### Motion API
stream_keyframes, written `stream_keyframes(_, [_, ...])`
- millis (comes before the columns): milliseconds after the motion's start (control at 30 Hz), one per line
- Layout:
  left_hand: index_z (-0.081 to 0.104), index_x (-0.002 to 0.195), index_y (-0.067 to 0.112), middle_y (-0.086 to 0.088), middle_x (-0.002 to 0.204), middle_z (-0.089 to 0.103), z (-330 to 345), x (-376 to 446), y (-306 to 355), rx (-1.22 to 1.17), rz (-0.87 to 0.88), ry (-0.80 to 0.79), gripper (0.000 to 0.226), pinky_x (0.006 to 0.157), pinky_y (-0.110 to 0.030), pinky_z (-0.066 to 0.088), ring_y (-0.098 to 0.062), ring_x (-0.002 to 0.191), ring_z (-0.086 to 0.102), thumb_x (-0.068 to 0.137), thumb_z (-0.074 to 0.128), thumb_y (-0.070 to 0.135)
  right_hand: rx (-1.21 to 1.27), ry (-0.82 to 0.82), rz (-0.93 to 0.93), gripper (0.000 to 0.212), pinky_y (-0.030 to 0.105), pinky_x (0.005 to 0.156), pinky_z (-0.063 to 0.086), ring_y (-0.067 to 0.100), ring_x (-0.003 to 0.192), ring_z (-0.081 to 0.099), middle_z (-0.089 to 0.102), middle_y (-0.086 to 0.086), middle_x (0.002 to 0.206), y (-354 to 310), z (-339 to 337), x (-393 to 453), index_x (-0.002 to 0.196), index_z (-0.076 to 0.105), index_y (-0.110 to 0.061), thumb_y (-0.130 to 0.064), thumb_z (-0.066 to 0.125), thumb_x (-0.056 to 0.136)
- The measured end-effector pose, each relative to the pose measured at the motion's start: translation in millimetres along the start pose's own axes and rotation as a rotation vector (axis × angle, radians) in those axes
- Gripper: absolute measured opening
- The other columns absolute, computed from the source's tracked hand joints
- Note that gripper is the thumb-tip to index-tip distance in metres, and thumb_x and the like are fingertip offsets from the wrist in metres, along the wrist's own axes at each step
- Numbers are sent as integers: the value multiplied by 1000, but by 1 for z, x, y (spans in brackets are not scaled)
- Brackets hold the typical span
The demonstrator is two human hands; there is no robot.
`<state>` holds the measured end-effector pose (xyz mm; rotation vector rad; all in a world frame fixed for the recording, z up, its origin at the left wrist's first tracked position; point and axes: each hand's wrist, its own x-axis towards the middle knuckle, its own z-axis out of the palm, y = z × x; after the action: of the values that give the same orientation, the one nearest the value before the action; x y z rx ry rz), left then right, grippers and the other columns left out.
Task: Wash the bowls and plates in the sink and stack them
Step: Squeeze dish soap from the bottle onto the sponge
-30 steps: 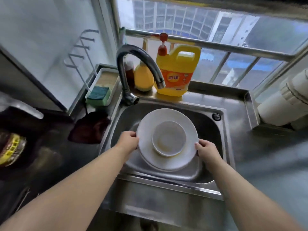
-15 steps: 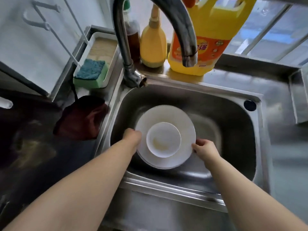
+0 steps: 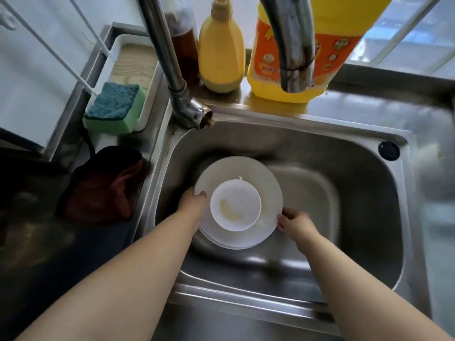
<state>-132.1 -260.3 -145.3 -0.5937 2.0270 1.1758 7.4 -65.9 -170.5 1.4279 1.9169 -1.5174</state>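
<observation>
Currently left hand point(image 3: 190, 201) fingers curl on the left rim of the white round plate stack point(image 3: 267, 190); right hand point(image 3: 294, 223) fingers pinch its lower-right rim. Small white bowl point(image 3: 235, 205), yellowish residue inside, sits on top. Stack is low in the stainless steel sink point(image 3: 344, 193), frame centre.

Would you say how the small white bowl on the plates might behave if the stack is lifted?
The bowl sits loose on the plates, so it may slide if they tilt. It looks rigid and breakable. Neither the left hand nor the right hand touches it.
</observation>
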Motion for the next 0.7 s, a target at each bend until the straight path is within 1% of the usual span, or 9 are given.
stream_keyframes(67, [47, 136, 12, -11, 128, 57, -1, -2, 1, 46, 28, -18, 40, 93, -36, 45, -32, 114, 54, 97, 47, 22, -38, 6, -17, 26, 6, 50, 43, 11, 64, 55, 61, 7, 83, -1, 0, -1, 118, 62, 0, -4, 50, 96])
stream_keyframes(100, [47, 136, 13, -10, 129, 56, -2, -3, 1, 63, 33, -30, 41, 96, -38, 45, -32, 116, 53, 97, 48, 25, -75, 12, -30, 25, 11, 57, 47, 14, 66, 57, 62, 6, 81, -2, 1, -1, 117, 64, -1, -8, 52, 96])
stream_keyframes(167, [47, 136, 13, -10, 129, 56, -5, -7, 4, 103, 47, -43, 43, 100, -41, 45, -32, 117, 53, 96, 50, 29, -160, 33, -67, 26, 26, 73, 47, 22, 80, 62, 69, 8, 89, -6, 0, -4, 115, 66, -5, -16, 56, 94])
stream_keyframes(233, [50, 134, 12, -11, 127, 58, -9, -14, 5, 155, 88, -33, 43, 99, -43, 46, -33, 116, 54, 94, 52, 30, -219, 82, -96, 27, 27, 77, 43, 26, 97, 63, 70, 9, 103, -15, -1, -13, 114, 66, -8, -21, 59, 93])
stream_keyframes(300, [54, 129, 14, -11, 123, 60, -12, -23, 7, 205, 143, -15, 45, 96, -45, 49, -33, 112, 57, 89, 53, 35, -239, 137, -112, 32, 25, 78, 41, 26, 104, 61, 68, 9, 109, -27, -3, -26, 117, 64, -8, -26, 62, 91])
stream_keyframes(367, [54, 127, 9, -17, 123, 59, -16, -36, 13, 237, 185, -2, 45, 95, -46, 49, -35, 112, 56, 88, 53, 31, -237, 144, -147, 35, 23, 76, 40, 21, 98, 61, 68, 5, 103, -38, -6, -41, 119, 64, -10, -30, 63, 89])
stream_keyframes(433, [50, 130, 0, -21, 129, 55, -19, -55, 25, 212, 218, -11, 42, 97, -38, 43, -35, 119, 52, 93, 53, 19, -224, 130, -200, 34, 20, 75, 39, 13, 90, 59, 64, -2, 94, -51, -13, -58, 118, 64, -14, -30, 65, 89])
stream_keyframes(533, [46, 136, 7, -13, 131, 55, -26, -75, 40, 194, 280, -47, 42, 88, -27, 38, -25, 118, 52, 95, 54, 17, -192, 159, -315, 27, 16, 74, 40, 9, 87, 61, 64, -6, 89, -79, -32, -80, 112, 66, -15, -27, 67, 87])
stream_keyframes(700, [49, 133, 12, -6, 114, 60, -40, -97, 73, 224, 441, -48, 38, 80, -29, 43, -17, 96, 55, 96, 54, 18, -189, 429, -717, 16, 26, 77, 48, 15, 81, 59, 64, 1, 88, -172, -97, -112, 102, 66, -11, -18, 65, 88])
